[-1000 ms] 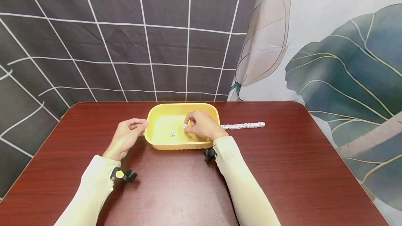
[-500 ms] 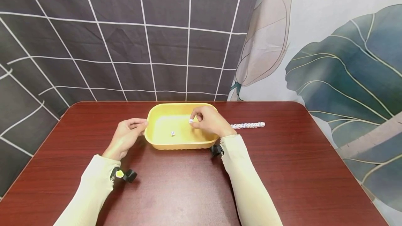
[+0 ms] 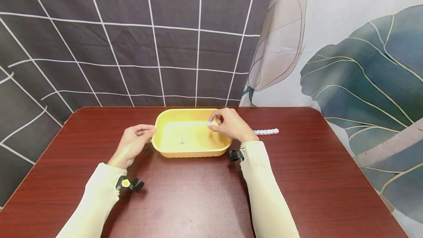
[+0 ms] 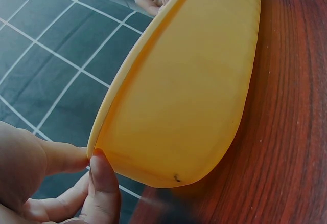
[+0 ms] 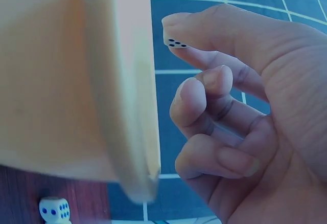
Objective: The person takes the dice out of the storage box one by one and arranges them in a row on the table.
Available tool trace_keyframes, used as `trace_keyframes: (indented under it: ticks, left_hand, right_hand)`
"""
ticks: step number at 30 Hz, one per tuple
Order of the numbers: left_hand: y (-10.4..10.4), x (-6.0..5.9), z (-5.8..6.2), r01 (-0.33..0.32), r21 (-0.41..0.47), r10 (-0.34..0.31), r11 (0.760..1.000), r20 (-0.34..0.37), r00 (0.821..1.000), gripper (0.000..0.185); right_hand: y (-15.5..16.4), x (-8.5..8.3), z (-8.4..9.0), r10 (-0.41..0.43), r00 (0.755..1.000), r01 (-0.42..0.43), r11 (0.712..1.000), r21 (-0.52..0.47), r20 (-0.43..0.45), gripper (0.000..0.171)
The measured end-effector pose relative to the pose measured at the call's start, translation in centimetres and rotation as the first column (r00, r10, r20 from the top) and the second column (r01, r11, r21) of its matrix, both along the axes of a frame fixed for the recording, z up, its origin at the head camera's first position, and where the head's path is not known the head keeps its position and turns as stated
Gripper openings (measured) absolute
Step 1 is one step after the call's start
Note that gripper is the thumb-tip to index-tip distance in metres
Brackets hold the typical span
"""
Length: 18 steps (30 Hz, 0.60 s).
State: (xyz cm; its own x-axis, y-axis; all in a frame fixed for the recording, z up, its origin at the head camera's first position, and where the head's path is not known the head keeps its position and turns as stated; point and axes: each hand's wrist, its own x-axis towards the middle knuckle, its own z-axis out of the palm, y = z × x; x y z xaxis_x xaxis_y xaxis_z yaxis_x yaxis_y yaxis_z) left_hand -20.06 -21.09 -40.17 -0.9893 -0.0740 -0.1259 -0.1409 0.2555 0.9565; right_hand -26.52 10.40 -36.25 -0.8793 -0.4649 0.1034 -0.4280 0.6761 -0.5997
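Note:
My left hand [image 3: 132, 142] pinches the left end of a yellow plastic basin [image 3: 191, 154]. In the left wrist view its thumb [image 4: 103, 180] presses the outside wall just under the rim. My right hand [image 3: 232, 126] is over the basin's right part, pinching a small white die [image 5: 177, 43] between thumb and index finger, the other fingers curled. Another die [image 3: 182, 140] lies on the basin floor, left of the middle. To the right of the basin, a straight row of dice [image 3: 267, 132] lies on the table, its near end hidden behind my right wrist.
The reddish-brown wooden table [image 3: 185, 194] carries everything. Behind it hangs a dark gridded cloth [image 3: 125, 47], with a leaf-patterned cloth [image 3: 357, 69] at the right. In the right wrist view, a die [image 5: 54, 210] at the row's end shows beneath the basin.
My right hand has moved right and slightly up with the pinched die, from the basin's middle toward its right end. My left hand has stayed at the rim.

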Motion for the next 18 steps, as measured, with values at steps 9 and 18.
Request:
trace_keyframes:
  ticks: [9, 18]
  left_hand:
    - [0.1, -0.2, 0.1, -0.001, 0.012, 0.001, 1.000, 0.010, 1.000, 0.041]
    - [0.0, -0.1, -0.1, -0.004, 0.013, 0.004, 1.000, 0.017, 1.000, 0.041]
  right_hand:
    - [1.7, -0.1, 0.3, -0.025, 1.000, 0.025, 0.999, -0.029, -0.001, 0.006]
    - [3.4, -0.1, 0.4, -0.073, 0.997, 0.073, 0.997, -0.032, 0.001, 0.004]
